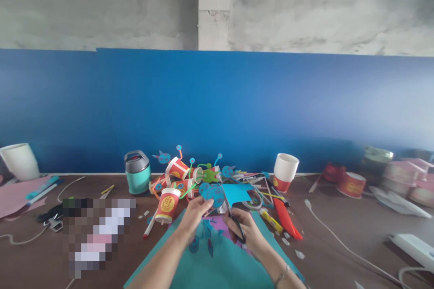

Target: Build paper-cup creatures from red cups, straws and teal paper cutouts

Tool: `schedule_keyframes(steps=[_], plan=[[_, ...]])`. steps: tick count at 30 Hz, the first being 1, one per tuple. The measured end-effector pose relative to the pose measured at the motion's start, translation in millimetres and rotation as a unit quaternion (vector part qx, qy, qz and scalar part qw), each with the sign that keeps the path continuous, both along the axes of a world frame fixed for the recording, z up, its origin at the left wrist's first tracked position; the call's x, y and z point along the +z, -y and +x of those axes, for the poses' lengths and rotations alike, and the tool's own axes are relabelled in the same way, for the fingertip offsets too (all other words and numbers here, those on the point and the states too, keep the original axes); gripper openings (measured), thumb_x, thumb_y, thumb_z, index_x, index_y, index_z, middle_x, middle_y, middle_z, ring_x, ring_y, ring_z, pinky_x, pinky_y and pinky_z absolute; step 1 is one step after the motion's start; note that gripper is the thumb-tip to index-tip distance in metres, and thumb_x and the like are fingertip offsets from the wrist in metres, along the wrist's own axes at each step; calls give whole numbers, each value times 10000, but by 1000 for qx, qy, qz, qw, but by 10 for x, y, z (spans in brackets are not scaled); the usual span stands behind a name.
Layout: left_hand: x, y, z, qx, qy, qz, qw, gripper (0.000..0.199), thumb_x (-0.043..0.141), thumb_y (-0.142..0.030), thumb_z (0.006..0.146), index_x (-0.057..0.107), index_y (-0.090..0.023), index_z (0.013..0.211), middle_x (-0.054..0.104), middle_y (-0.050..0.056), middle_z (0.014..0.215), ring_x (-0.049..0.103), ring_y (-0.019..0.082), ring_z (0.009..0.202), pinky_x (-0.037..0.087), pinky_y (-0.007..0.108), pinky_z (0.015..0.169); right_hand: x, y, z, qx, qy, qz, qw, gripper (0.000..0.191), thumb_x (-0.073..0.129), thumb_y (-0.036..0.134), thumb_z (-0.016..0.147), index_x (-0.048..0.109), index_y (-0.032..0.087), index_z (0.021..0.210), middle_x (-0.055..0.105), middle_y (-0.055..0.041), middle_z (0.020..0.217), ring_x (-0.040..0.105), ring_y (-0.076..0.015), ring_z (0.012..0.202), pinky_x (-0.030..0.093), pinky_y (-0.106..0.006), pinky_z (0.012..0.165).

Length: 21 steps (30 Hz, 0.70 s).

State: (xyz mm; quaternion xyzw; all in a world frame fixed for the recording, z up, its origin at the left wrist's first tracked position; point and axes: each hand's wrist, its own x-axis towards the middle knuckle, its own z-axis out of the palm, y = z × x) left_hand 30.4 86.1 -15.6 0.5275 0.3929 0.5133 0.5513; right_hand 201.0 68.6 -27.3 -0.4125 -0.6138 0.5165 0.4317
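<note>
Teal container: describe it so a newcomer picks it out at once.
Find the blue panel behind the brown table. At the panel's foot, just left of the heaped red-and-white paper cups, stands a squat teal container. Its dark grey lid with a handle sets it apart from the cups.

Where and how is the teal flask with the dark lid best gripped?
Probably by the handle arching over its lid, from above: the flask stands upright, paper cups crowd its right side, and the blue panel rises behind.
</note>
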Motion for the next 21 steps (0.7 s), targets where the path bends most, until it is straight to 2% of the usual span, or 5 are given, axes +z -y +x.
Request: schedule_keyframes(steps=[5, 9, 12, 21], plan=[[-28, 90, 134, 68, -36, 15, 997, 449, 605, -614, 733, 656, -170, 694, 637, 21, 672, 565, 198, 735, 415, 293, 695, 22, 34, -64, -4, -21, -9, 1000, 472, 689, 615, 675, 532, 169, 673, 484, 60, 377, 365, -60, 325, 268, -186, 363], [-66, 92, 177, 54, -57, 14, 997, 451, 604, -597, 738, 627, -164, 615, 577, 0, 569, 550, 196, 682, 408, 289, 651, 45, 74, -105, -2, -22, -21, 1000, 439, 733, 561, 661, 550, 162, 686, 498, 58, 388, 399, -71, 347, 289, -190, 384], [-106, 78, 168, 48, -63, 7, 997, 422, 621, -571, 737, 627, -163, 628, 559, -7, 552, 544, 194, 670, 402, 288, 638, 65, 88, -107, -4, -28, -23, 999, 418, 741, 537, 664, 561, 161, 697, 522, 47, 407, 428, -81, 374, 302, -194, 404], [-181, 46, 82, 73, -63, -23, 995, 399, 687, -569, 681, 560, -199, 600, 457, -46, 517, 471, 158, 619, 346, 272, 585, 72, 70, -93, 1, -21, -8, 1000, 426, 737, 538, 667, 510, 181, 616, 448, 82, 365, 349, -57, 328, 269, -188, 370]])
